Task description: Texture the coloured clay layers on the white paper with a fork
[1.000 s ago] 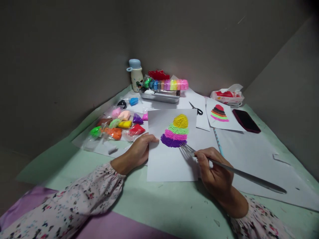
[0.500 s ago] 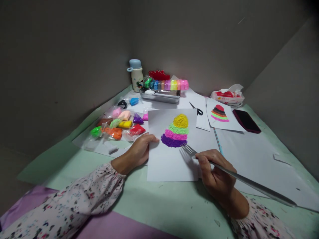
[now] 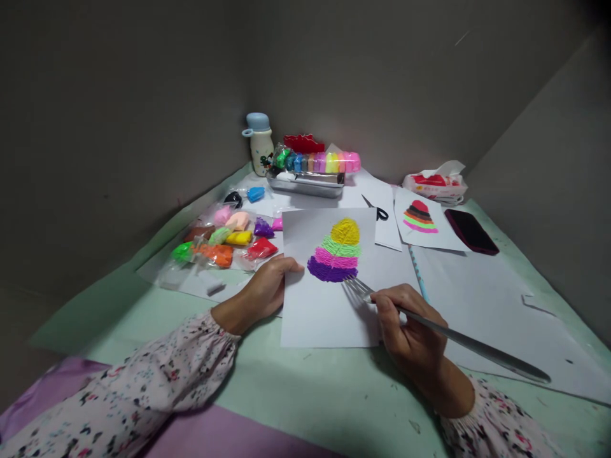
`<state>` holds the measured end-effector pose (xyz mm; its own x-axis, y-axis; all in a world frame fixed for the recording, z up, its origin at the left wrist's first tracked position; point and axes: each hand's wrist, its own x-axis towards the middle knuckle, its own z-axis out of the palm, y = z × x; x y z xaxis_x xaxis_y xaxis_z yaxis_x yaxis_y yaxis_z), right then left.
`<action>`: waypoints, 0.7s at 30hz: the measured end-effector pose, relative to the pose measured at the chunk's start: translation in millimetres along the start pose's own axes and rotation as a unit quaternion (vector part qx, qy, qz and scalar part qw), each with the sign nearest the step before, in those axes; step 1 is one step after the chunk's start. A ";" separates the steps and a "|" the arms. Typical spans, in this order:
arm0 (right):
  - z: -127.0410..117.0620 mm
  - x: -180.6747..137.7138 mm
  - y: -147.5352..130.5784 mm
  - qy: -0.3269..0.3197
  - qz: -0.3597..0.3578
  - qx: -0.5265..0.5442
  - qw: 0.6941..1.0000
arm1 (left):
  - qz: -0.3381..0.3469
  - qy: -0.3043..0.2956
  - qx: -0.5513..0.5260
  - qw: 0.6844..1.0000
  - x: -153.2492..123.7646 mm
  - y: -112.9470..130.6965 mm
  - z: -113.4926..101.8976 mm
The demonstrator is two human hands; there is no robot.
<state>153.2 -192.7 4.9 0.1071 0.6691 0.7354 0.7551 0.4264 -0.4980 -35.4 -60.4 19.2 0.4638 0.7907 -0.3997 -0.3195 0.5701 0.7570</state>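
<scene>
A white sheet of paper [image 3: 319,318] bears a layered clay shape [image 3: 335,253] in yellow, green, pink and purple, its surface scored with fine lines. At the sheet's left edge my left hand [image 3: 267,286] grips it, thumb on top and the other fingers underneath. A metal fork [image 3: 470,340] is held in my right hand [image 3: 413,324] like a pen. Its tines meet the lower right end of the purple band, though I cannot tell how firmly they press.
Bagged clay lumps [image 3: 217,254] lie to the left. Behind stand a bottle [image 3: 261,149], a metal tray [image 3: 305,186] and a clay pack [image 3: 329,162]. Scissors [image 3: 380,213], a second clay picture [image 3: 443,242], a phone [image 3: 471,231] and a tissue pack [image 3: 436,184] lie right.
My right hand and the fork have shifted slightly left, and the fork's handle end has swung left and a little up. My left hand keeps its hold on the paper.
</scene>
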 end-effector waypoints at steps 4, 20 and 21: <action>0.4 1.6 0.7 0.006 0.004 -0.008 1.000 | -0.001 0.000 -0.002 1.000 -0.8 0.1 0.0; -0.1 2.0 1.3 -0.002 -0.015 0.010 1.000 | 0.001 -0.010 0.009 1.000 0.9 -0.3 -1.7; 0.0 1.9 1.2 -0.004 -0.012 0.012 1.000 | 0.002 -0.015 0.011 1.000 0.9 -0.6 -1.7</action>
<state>154.3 -190.9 5.7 0.0832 0.6634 0.7437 0.7417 0.4572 -0.4908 -36.2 -59.7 17.6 0.4869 0.7857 -0.3816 -0.3036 0.5619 0.7695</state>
